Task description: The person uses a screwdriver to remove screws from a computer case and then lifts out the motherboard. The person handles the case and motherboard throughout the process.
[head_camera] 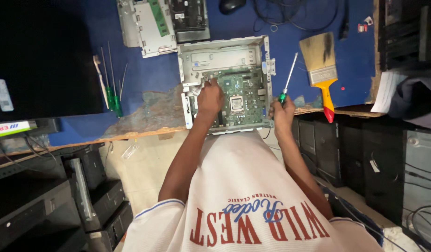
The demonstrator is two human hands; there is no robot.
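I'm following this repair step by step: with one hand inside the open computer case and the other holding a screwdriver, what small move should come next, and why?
Probably bring the screwdriver in the right hand over to the green board. The left hand already rests on it inside the case, while the tool's tip points away.

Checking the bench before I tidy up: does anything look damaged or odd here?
Yes: the blue table covering is worn through left of the open computer case, with a rough bare patch near the front edge.
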